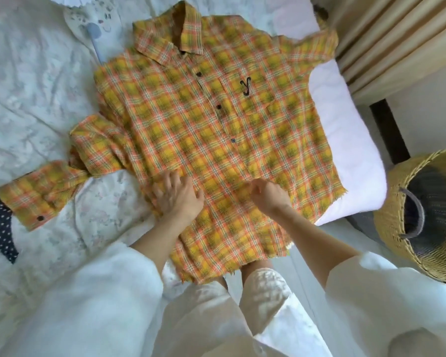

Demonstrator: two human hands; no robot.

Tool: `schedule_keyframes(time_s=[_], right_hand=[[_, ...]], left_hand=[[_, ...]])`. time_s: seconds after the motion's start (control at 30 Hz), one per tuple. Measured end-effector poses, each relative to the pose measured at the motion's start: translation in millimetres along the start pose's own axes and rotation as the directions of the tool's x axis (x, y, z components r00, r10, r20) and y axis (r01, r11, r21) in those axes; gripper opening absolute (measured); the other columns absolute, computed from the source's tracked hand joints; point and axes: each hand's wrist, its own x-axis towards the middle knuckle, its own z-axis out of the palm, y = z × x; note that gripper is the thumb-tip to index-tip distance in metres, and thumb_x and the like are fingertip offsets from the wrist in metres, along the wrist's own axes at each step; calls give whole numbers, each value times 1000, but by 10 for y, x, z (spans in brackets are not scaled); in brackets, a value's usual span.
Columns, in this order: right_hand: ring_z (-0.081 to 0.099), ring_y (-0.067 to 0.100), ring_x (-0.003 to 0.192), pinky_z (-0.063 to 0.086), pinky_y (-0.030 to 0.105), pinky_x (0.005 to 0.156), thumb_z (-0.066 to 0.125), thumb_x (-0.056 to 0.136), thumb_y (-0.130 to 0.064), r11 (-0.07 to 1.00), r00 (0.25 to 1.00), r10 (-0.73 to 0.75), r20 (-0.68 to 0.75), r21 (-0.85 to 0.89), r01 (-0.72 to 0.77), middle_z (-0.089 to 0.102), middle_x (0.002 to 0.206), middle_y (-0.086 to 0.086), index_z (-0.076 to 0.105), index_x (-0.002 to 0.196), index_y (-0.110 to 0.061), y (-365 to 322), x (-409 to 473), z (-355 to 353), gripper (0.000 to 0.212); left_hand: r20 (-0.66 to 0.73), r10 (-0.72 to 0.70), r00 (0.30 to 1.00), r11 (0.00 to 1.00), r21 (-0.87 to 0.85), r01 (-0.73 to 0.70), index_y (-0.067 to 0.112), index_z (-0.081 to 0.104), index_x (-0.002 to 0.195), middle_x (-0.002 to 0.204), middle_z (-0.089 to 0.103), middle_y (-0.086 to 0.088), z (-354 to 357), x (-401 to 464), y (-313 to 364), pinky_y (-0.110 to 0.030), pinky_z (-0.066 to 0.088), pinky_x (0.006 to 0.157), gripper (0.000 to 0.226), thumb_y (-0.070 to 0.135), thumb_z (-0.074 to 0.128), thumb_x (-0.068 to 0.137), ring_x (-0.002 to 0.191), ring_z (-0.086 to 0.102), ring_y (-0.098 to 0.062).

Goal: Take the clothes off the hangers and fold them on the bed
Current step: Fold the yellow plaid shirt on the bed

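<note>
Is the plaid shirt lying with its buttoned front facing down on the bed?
No, the plaid shirt lies front up on the bed, its buttons, collar and chest pocket showing.

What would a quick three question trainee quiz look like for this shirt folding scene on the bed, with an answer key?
1. True or false: the yellow and orange plaid button-up shirt lies front side up on the white floral bed cover.
2. Which hand lies flat on the shirt's lower front? A) left hand B) right hand
3. Fill in: the woven wicker basket stands on the floor to the ____ of the bed.

Key
1. True; its buttons and its chest pocket with a dark letter face up.
2. A; the right hand's fingers are curled at the fabric.
3. Right.
</note>
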Motion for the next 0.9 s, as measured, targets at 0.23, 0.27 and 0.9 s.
schedule_keyframes(time_s=[0.23,0.27,0.9], right_hand=[[60,36,100,50,36,76,35,91,-6,902,974,184,-130,416,-114,66,107,17,59,110,3,173,628,-1082,32],[59,37,105,50,39,81,35,91,-5,877,967,214,-138,463,-128,63,117,19,59,114,5,249,765,-1210,34],[56,28,90,47,41,91,35,96,-7,-315,921,179,347,907,-281,59,96,15,57,97,-1,1300,3428,-2500,23]], left_hand=[[-74,127,989,980,-144,-136,18,22,147,156,12,-8,-1022,741,959,-54,13,115,59,44,38,97,144,8,-32],[-89,147,985,978,-138,-158,18,23,147,156,14,-8,-1130,868,1104,-54,16,115,58,44,39,97,142,12,-33],[23,446,895,889,103,-446,25,28,146,147,40,-1,-1937,3250,3380,-47,20,110,61,48,46,92,137,29,-24]])
